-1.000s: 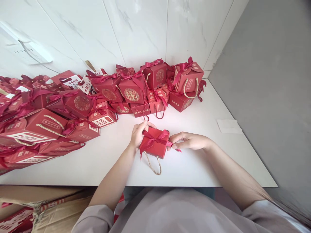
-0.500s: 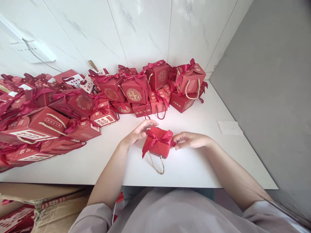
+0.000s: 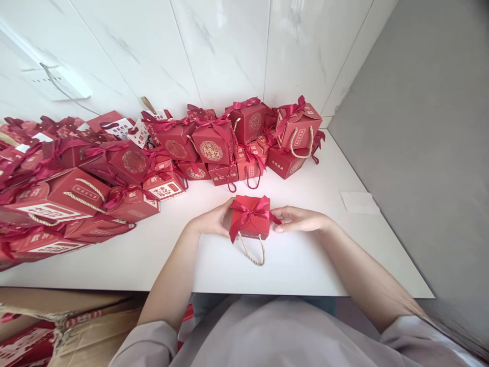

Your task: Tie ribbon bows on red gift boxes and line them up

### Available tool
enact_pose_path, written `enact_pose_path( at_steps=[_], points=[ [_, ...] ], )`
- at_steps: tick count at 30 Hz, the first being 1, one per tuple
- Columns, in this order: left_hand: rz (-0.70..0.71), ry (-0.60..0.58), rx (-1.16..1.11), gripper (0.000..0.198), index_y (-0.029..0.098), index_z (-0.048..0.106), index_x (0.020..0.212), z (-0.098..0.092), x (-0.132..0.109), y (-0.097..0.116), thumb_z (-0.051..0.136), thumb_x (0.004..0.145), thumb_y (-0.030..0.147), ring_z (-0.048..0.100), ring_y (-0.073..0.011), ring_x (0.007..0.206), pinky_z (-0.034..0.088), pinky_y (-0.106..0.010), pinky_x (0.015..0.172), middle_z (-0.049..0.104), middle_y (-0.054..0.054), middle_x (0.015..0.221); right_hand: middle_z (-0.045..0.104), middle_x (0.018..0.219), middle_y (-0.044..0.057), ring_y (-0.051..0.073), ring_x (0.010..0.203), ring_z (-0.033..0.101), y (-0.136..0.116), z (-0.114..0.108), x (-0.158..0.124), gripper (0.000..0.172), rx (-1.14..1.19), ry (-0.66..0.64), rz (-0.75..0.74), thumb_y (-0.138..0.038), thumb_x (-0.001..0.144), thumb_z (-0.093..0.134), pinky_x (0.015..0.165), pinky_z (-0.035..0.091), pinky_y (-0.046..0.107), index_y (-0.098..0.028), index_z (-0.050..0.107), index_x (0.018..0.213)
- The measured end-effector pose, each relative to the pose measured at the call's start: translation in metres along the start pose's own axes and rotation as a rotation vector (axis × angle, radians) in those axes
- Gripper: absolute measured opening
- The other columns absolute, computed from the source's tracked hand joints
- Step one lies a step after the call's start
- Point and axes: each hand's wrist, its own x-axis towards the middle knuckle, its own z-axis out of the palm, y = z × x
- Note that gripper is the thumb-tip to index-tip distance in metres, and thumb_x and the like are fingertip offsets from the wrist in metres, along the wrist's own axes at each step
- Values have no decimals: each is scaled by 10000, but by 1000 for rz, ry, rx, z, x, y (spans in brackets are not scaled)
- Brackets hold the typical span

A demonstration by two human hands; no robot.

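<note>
A small red gift box with a crimson ribbon bow on its lid sits on the white table in front of me. Its twisted cream rope handle hangs toward me and lies on the tabletop. My left hand is closed around the box's left side, its fingertips partly hidden behind the box. On the right side, my right hand holds the box with curled fingers, close to a ribbon tail that sticks out there.
Many similar red gift boxes are stacked along the tiled wall and down the left. A white paper slip lies at the right. An open cardboard box stands below the table's front edge at left. A grey wall borders the right.
The gift box has shifted slightly right and away from me and turned a little. My left hand has moved from its far left corner to close around its left side.
</note>
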Motion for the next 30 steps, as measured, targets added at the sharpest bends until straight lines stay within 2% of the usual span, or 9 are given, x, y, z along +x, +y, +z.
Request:
enact_pose_path(
  at_steps=[3, 6, 8, 11, 15, 20, 23, 26, 30],
  points=[
    [25, 135, 29, 1025, 201, 378, 1448, 4, 5, 3, 902, 569, 276, 477, -392, 1341, 404, -506, 1115, 478, -194, 1453, 642, 986, 64, 193, 921, 576, 1, 0, 1, 393, 34, 177, -63, -486, 874, 672, 880, 457, 352, -130, 661, 1040],
    [57, 278, 85, 1014, 218, 365, 1444, 7, 8, 4, 888, 575, 236, 450, -387, 1363, 391, -504, 1130, 442, -186, 1480, 683, 883, 61, 199, 878, 605, 4, -2, 5, 387, 29, 410, -89, -534, 874, 655, 906, 456, 368, -149, 689, 865],
    [66, 337, 102, 1012, 270, 342, 1459, 8, 8, 4, 871, 597, 233, 434, -379, 1381, 395, -522, 1126, 422, -162, 1500, 691, 839, 55, 193, 846, 618, 8, -4, 8, 411, 37, 515, -94, -561, 873, 642, 904, 459, 364, -159, 676, 794],
    [67, 388, 89, 982, 328, 333, 1456, 11, 9, 3, 852, 627, 238, 440, -363, 1382, 390, -551, 1126, 403, -137, 1516, 686, 797, 40, 187, 801, 624, 16, -8, 13, 421, 57, 662, -99, -588, 837, 668, 870, 472, 361, -172, 647, 781],
    [85, 457, 108, 1010, 314, 318, 1447, 16, 12, -1, 867, 602, 246, 468, -347, 1357, 387, -527, 1128, 411, -138, 1502, 667, 780, 33, 193, 783, 622, 25, -14, 17, 408, 77, 877, -114, -588, 827, 677, 835, 478, 365, -187, 616, 779],
    [125, 650, 251, 1017, 269, 334, 1406, 18, 14, -10, 896, 559, 311, 515, -361, 1279, 406, -501, 1081, 488, -144, 1400, 634, 811, 33, 173, 740, 591, 15, -3, 13, 365, 75, 1086, -222, -547, 910, 593, 782, 477, 344, -206, 622, 785],
    [117, 750, 331, 971, 220, 389, 1364, 17, 14, -14, 901, 551, 363, 527, -399, 1242, 411, -497, 1051, 510, -153, 1367, 652, 816, 41, 175, 709, 593, 1, 15, 9, 312, 31, 1029, -323, -482, 936, 594, 728, 481, 339, -212, 647, 789],
    [148, 827, 440, 989, 184, 398, 1366, 15, 14, -15, 902, 543, 400, 527, -430, 1239, 426, -505, 1035, 520, -179, 1366, 694, 927, 67, 199, 831, 634, -10, 32, 8, 244, -2, 763, -369, -421, 965, 578, 781, 496, 352, -215, 698, 912],
    [197, 877, 576, 1042, 227, 359, 1409, 15, 16, -12, 903, 536, 400, 560, -374, 1255, 503, -490, 1015, 536, -161, 1378, 667, 1181, 93, 225, 1054, 625, -15, 40, 12, 252, 0, 407, -318, -384, 986, 559, 893, 501, 377, -217, 720, 1083]
  ],
)
